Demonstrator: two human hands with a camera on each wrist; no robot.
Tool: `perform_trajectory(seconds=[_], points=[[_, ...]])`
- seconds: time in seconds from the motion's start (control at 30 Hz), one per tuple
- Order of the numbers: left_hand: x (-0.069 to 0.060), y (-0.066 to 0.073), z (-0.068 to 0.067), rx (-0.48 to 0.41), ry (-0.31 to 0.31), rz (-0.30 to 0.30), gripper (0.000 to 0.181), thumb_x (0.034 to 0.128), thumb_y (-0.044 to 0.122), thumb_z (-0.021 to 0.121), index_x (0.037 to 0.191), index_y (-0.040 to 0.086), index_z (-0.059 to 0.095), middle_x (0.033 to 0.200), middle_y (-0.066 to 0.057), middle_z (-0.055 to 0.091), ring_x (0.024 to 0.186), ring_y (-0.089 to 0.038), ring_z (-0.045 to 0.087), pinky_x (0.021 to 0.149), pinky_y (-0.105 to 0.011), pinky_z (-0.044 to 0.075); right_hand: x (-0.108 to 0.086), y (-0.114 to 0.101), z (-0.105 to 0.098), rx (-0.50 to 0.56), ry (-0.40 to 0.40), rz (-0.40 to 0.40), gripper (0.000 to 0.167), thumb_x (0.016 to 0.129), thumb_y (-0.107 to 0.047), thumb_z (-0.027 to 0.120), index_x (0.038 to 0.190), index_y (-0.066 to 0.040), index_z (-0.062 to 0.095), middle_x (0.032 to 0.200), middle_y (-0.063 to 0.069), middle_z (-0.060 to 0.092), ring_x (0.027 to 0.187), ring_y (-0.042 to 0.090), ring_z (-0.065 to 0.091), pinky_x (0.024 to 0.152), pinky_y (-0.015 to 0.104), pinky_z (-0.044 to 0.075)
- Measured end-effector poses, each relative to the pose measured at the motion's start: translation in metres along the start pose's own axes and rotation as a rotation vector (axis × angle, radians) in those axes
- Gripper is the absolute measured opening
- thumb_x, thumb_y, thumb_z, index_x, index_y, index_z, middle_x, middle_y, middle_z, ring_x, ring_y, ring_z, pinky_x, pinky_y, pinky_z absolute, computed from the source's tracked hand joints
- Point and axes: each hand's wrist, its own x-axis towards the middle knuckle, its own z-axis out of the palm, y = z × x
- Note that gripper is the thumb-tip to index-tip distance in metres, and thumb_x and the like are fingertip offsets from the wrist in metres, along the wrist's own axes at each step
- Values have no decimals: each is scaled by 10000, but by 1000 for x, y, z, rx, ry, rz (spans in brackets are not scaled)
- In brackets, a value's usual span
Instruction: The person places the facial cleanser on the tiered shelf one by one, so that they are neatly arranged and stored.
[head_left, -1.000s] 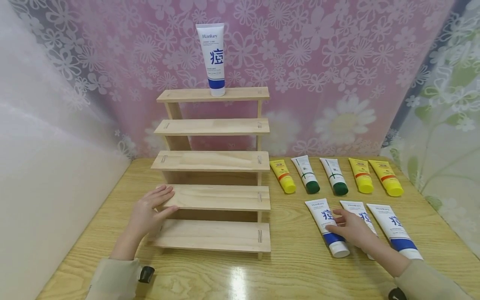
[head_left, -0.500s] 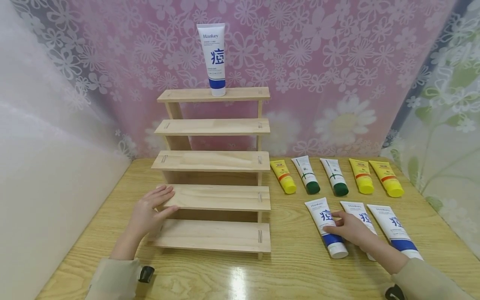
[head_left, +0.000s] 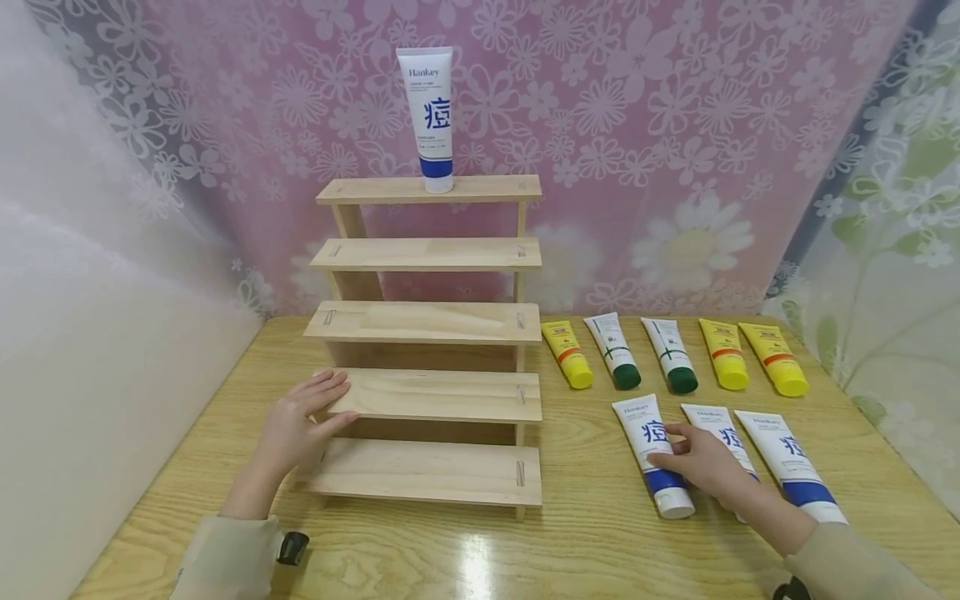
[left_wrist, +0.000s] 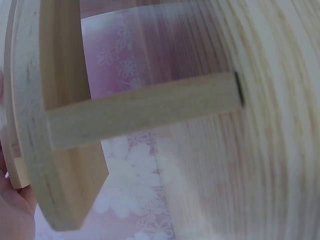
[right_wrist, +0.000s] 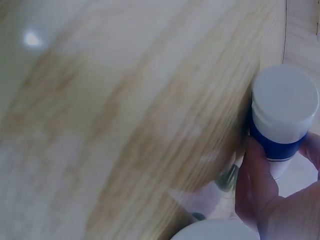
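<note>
1. At the top centre of the head view: a white-and-blue Hankey tube (head_left: 431, 117), upright, cap down, on the top tier of a five-tier wooden display rack (head_left: 427, 321). Of nine tubes shown, it is the only one on the rack; the work is judged to be at an early stage.
2. At centre right: five tubes lying on the bench (head_left: 585, 533) in a back row, namely three yellow tubes (head_left: 567, 354) and two white tubes with green caps (head_left: 612, 350). These, with the three in the row nearer the viewer, make up the eight not set on the rack.
3. At lower right: the grasped Hankey tube (head_left: 640, 431), the leftmost of that nearer row, tilted, crimped end to the upper left. Whether it touches the bench cannot be told.
4. Just beside it, to the right: the right hand (head_left: 708, 458), thumb and fingers pinching the tube from either side, as the right wrist view confirms. It partly covers the middle Hankey tube (head_left: 716, 421); the rightmost Hankey tube (head_left: 791, 458) lies beyond.
5. At lower left, well apart from the right hand: the left hand (head_left: 296, 423), fingers extended and resting on the left end of the rack's second-lowest tier, far from the grasped tube.
</note>
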Motion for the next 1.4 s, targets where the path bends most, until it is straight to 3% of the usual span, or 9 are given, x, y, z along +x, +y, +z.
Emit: perform_trajectory(seconds=[0.4,0.7,0.9,1.4], points=[[1,0,-1,3,1,19,449,640,215,770,1011,-12,657,1098,-115,603,1054,-315,523,875,-463,416,-10,-12,4,97,122,-127,779,781,-386,654,1304,73,305,1069,261,518,893,278,531,657,327,510],[0,0,0,-3,1,15,452,636,213,772,1013,-9,657,1095,-111,605,1056,-314,522,868,-473,418,-12,-25,3,136,213,-158,823,777,-422,644,1348,34,265,1139,250,483,892,255,506,657,262,490],[1,0,0,-8,2,14,448,637,211,772,1009,-11,658,1095,-115,605,1057,-317,520,867,-480,417,-20,-44,-6,190,231,-193,844,783,-466,615,1371,5,234,1181,240,452,966,284,485,690,260,493],[1,1,-1,-19,9,18,446,616,183,782,997,-16,662,1088,-119,607,1049,-322,526,868,-476,417,-19,-87,-12,355,344,-344,740,789,-344,655,1375,-75,291,1208,182,478,1000,276,505,719,167,468]])
